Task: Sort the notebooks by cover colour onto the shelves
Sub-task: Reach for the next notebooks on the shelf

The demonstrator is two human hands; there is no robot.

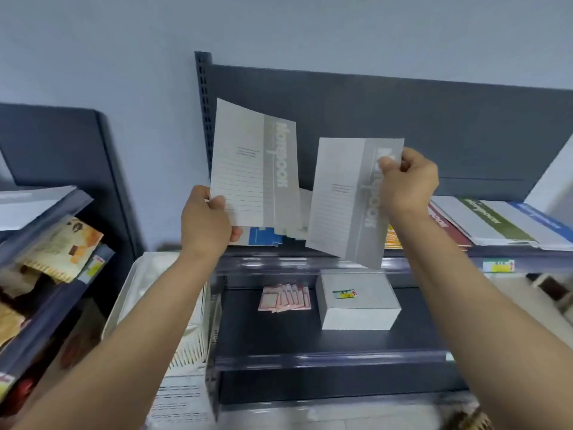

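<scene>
My left hand (pixel 207 223) grips the lower left corner of a stack of grey-striped notebooks (pixel 252 162), held upright above the top shelf (pixel 310 254). A blue notebook (pixel 262 236) shows under that stack. My right hand (pixel 406 184) pinches the upper right edge of a single grey-striped notebook (pixel 344 200), tilted and held in front of the shelf. On the top shelf to the right lie a red notebook (pixel 443 221), a green-striped notebook (pixel 493 220) and a blue-striped notebook (pixel 545 218).
The lower shelf (pixel 279 336) carries a grey box (pixel 359 302) and a fan of pink labels (pixel 285 297). A white basket (pixel 186 321) stands left of the shelving. Another dark shelf unit (pixel 46 274) at the left holds printed goods. Yellow price tags sit on the shelf edges.
</scene>
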